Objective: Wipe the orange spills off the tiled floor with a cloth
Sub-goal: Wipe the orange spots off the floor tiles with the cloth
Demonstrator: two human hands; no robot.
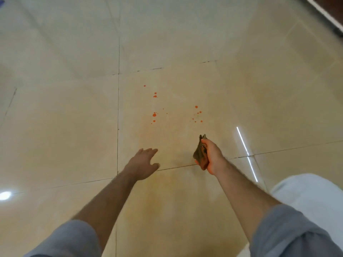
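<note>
Left of the vertical grout line (118, 115) that serves as the landmark, the tiled floor (61, 127) carries only a round glare spot (5, 195) near the frame's edge. Right of that line and nearer the camera, the left hand (143, 164) reaches forward with fingers extended and relaxed; its grip is released and holds nothing, and whether it touches the floor cannot be told. Farther right of the line, and beyond the hand, lie the orange spills (154, 115): one cluster of drops close to the line, a second cluster (197, 113) farther from it, all on the same tile. Farther right again, the right hand (211, 156) has its grip clenched round a dark, bunched cloth (199, 153), which sits just short of the second cluster and appears apart from the drops. A bright linear reflection (246, 153) and a pale trouser leg (311, 197) lie farthest from the line.

Judged step: approach, before any wiping; every drop looks crisp and unsmeared. The next move calls for lowering the cloth onto the floor, pressing it flat over the nearer cluster, then sweeping toward the grout line to take the second. Spreading the bunched cloth first would probably cover more drops per stroke.
</note>
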